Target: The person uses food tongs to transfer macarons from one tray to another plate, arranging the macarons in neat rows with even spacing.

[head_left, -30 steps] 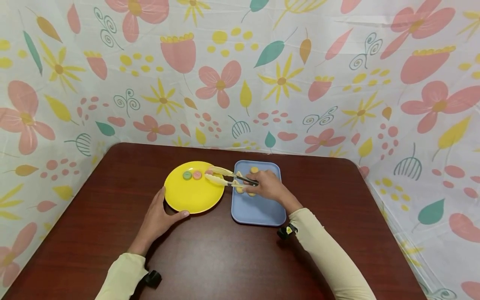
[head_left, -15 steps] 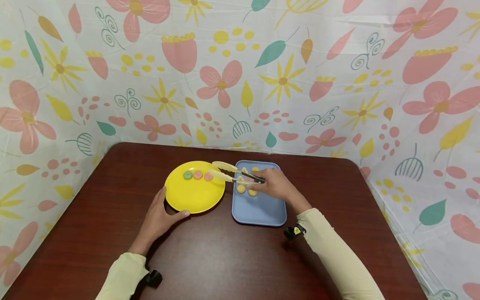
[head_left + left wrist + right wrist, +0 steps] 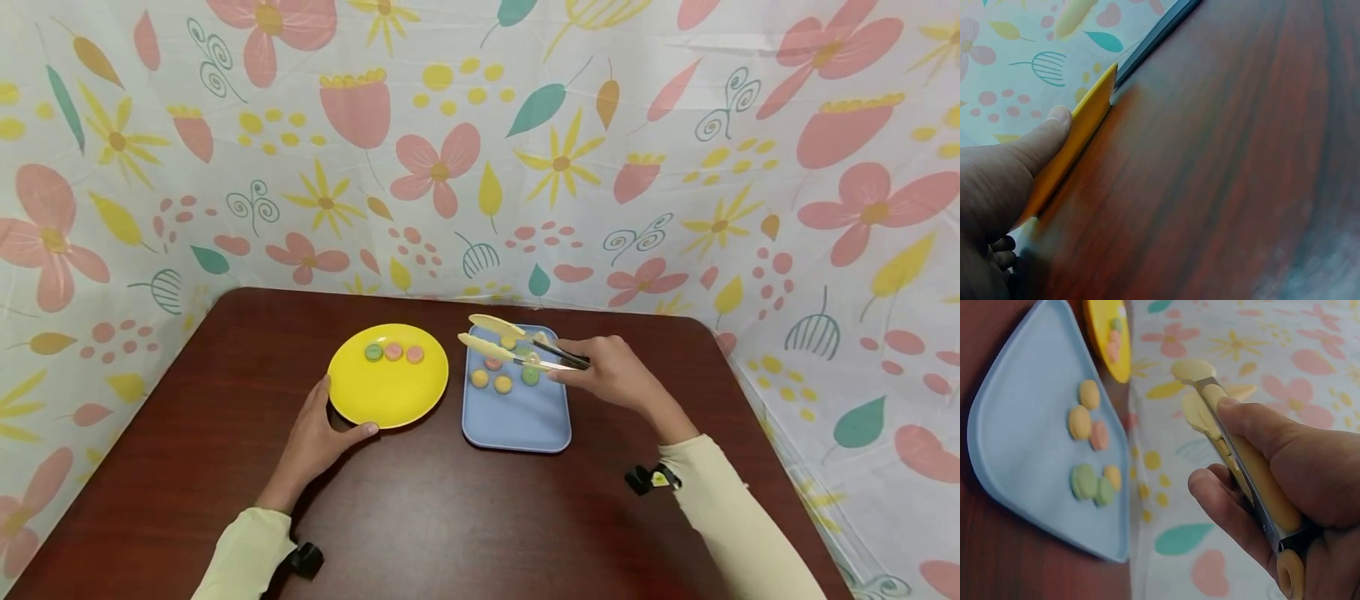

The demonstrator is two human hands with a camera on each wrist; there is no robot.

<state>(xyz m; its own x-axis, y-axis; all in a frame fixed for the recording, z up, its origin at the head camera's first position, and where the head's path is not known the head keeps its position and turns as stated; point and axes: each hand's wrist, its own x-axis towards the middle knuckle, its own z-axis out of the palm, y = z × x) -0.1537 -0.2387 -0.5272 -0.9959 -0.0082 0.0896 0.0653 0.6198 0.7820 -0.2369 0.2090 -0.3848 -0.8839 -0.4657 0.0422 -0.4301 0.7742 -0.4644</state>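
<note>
My left hand (image 3: 315, 437) holds the near left rim of a round yellow plate (image 3: 386, 392), thumb at the front edge and fingers along the side. On that plate sit one green macaron (image 3: 373, 352) and two pink ones in a row. With my right hand (image 3: 618, 375) I grip a pair of tongs (image 3: 487, 346) with cream tips and dark metal arms. The tips are apart with nothing between them, over the far part of a blue tray (image 3: 517, 425). Several yellow macarons (image 3: 1080, 422), two green (image 3: 1084, 481) and one pink (image 3: 1099, 435) lie on the tray.
Plate and tray stand side by side on a dark brown wooden table (image 3: 465, 517), a narrow gap between them. Behind the table hangs a white curtain (image 3: 465, 83) printed with flowers and leaves.
The tongs have let go of a pink macaron, now resting on the plate. My right hand has moved right, carrying the tongs from the plate to over the tray; the left stays put.
</note>
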